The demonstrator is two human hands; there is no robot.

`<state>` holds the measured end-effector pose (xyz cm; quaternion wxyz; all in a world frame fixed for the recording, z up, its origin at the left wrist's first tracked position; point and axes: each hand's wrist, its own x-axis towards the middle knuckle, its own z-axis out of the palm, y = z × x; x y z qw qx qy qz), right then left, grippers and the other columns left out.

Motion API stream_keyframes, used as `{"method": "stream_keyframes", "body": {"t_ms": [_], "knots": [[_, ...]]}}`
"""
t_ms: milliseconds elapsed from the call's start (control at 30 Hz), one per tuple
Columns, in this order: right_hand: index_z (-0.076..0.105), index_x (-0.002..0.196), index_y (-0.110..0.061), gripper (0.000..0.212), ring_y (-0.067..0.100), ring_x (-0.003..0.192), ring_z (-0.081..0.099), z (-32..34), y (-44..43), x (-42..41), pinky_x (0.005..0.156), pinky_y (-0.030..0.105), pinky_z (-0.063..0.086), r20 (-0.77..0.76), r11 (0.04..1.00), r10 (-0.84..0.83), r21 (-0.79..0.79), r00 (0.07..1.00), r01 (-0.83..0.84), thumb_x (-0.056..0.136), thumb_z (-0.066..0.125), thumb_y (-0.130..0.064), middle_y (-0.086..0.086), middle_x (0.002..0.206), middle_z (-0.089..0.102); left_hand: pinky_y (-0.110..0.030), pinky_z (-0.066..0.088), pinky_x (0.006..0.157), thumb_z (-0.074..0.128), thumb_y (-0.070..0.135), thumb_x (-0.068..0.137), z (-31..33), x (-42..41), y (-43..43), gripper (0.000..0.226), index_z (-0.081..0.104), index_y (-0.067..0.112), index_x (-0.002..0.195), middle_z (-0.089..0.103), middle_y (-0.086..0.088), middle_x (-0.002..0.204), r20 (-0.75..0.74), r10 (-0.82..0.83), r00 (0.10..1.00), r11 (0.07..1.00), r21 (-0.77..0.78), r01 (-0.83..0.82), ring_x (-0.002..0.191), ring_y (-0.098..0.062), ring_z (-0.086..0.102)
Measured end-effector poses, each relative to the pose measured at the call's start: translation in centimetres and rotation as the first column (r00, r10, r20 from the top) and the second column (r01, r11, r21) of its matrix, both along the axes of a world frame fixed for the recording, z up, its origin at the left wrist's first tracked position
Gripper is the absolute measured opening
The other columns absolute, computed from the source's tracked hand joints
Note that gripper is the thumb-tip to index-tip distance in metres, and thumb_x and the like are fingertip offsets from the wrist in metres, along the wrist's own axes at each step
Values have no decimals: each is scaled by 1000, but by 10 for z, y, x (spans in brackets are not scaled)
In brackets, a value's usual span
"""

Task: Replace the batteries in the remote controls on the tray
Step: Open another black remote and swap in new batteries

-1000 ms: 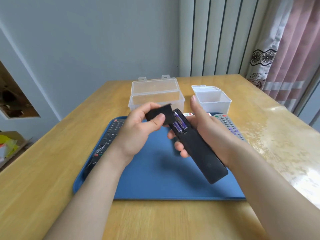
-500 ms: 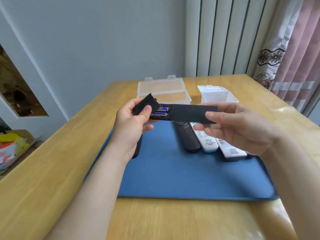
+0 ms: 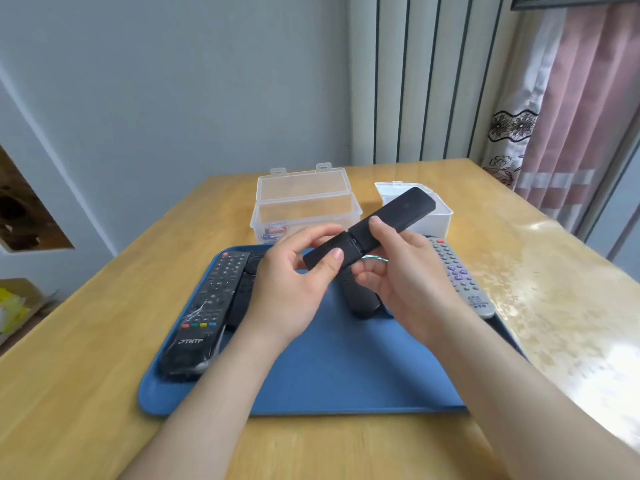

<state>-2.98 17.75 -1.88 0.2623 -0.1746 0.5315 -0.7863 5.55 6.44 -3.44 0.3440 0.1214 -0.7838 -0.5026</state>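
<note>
Tray (image 3: 346, 375): on table (image 3: 86, 393), beneath both hands.
Held remote (image 3: 391, 216): above tray, between left hand (image 3: 294, 282) and right hand (image 3: 405, 278).
Outer left remote (image 3: 207, 306), inner left remote (image 3: 244, 296): on tray, side by side, left of left hand.
Right remote (image 3: 457, 275): on tray, right of right hand.
Left box (image 3: 304, 202), right box (image 3: 436, 216): on table, behind hands.
Batteries (image 3: 275, 232): in left box.

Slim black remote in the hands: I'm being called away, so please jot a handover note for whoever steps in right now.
Left hand: pinches the cover end of the slim black remote.
Right hand: grips its body, above the blue plastic tray.
On the tray: black button remote in plastic wrap, grey remote with purple buttons, other black ones.
Clear lidded box behind holds batteries.
Done: cover on, a seam shows.
Left: seat it, set it down; which other remotes are done cannot be told.
</note>
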Motion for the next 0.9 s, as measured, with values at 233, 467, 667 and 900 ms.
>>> {"method": "stream_keyframes", "body": {"t_ms": [233,467,667,900], "knots": [[60,85,-9,22,14,47,54,4,1,1,53,25,49,-32,997,-71,-13,997,71,100,50,-21,4,68,68,-31,55,80,72,33,74,-1,4,-4,43,68,29,117,65,16,108,-29,73,997,925,-371,-79,99,-6,62],[60,86,-7,23,15,48,54,5,1,1,53,27,48,-92,996,-92,-11,992,91,101,49,-21,7,72,68,-22,52,79,73,32,75,0,5,-1,40,70,25,114,69,15,103,-90,121,988,884,-443,-149,93,-1,62],[59,86,-8,23,15,47,52,7,1,2,53,27,48,-78,994,-105,-23,991,104,101,49,-21,3,67,68,-19,52,79,74,30,76,3,6,1,37,71,23,112,70,13,101,-143,128,981,884,-432,-179,93,-1,63],[60,86,-6,23,15,49,55,6,3,0,56,29,48,-141,995,-96,23,985,100,100,50,-22,7,71,69,-23,52,75,80,27,74,2,5,2,37,70,29,110,68,18,99,-65,142,988,903,-400,-157,92,-1,62]]}}
